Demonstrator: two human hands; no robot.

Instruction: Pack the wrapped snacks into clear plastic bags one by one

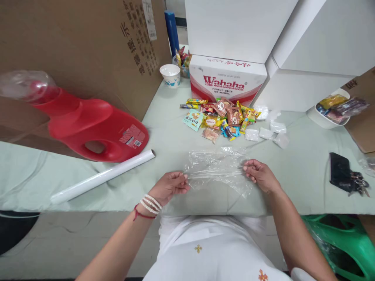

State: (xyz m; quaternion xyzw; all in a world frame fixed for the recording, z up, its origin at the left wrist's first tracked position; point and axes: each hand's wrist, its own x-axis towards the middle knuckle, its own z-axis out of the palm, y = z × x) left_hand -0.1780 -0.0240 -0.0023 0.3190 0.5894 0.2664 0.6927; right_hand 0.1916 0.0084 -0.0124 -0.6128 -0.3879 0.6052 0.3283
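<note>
Tablecloth (304,171) bears snacks (219,119), red jug (96,125); left hand (170,187), right hand (260,175) pinch clear bag (216,169).

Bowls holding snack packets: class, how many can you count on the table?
2. The back bowl stands between the white paper cup and the Wahaha box; the white bowl sits near the picture's right edge. Others may be hidden behind boxes.

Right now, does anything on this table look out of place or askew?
The red jug lies tipped on its side beside the cardboard box, not upright. Nothing looks spilled. The left hand and right hand pinch a clear bag.
</note>
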